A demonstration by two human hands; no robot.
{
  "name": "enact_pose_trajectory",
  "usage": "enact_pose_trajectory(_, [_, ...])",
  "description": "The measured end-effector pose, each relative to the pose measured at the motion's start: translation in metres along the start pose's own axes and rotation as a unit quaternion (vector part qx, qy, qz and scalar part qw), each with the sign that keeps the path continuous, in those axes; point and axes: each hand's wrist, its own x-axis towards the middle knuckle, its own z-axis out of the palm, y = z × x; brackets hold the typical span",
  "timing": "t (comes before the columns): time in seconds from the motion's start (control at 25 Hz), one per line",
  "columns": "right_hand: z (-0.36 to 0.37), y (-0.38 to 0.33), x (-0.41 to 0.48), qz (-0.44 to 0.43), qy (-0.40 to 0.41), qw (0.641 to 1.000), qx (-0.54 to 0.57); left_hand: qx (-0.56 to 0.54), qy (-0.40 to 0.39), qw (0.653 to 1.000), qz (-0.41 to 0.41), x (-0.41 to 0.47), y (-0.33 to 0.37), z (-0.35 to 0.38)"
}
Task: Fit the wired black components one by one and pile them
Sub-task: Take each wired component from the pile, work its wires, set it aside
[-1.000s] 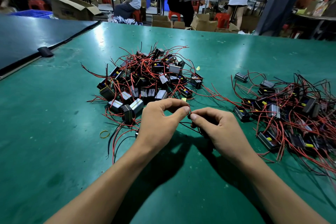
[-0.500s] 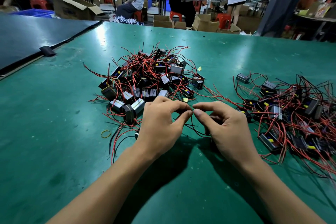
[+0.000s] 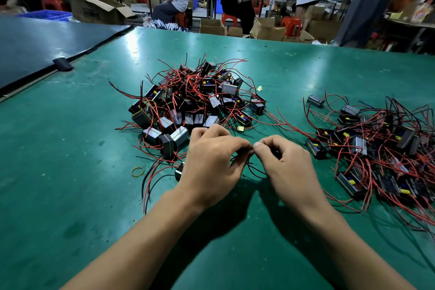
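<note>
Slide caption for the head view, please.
Left hand and right hand pinch thin black wires between two piles of wired black components.

No text, number or brand can be read anywhere. The open cardboard box [image 3: 94,10] beyond the counter's far left edge carries a dark printed patch on its side, but it is too blurred to make out, and the colourful packet [image 3: 421,13] past the far right corner shows only smears of colour. The small yellow tags [image 3: 352,182] on the wired black components [image 3: 229,89] lying on the counter [image 3: 70,148] are too small to show any marking.
</note>
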Motion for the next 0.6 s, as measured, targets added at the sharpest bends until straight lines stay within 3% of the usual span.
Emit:
enact_pose_trajectory(0.2, [-0.009,-0.009,0.004,0.185,-0.069,0.972,0.127,0.019,0.017,0.999,0.031,-0.001,0.001,0.002])
enact_pose_trajectory(0.4, [-0.010,-0.014,0.007,0.316,-0.107,0.886,0.323,0.061,0.066,0.994,0.064,-0.001,0.007,0.005])
enact_pose_trajectory(0.48, [-0.015,-0.010,0.006,0.290,-0.108,0.900,0.306,0.048,0.062,0.995,0.055,-0.001,0.005,0.005])
enact_pose_trajectory(0.6, [-0.022,-0.003,0.003,0.095,-0.076,0.985,0.125,0.001,0.036,0.999,-0.003,-0.001,0.001,0.003])
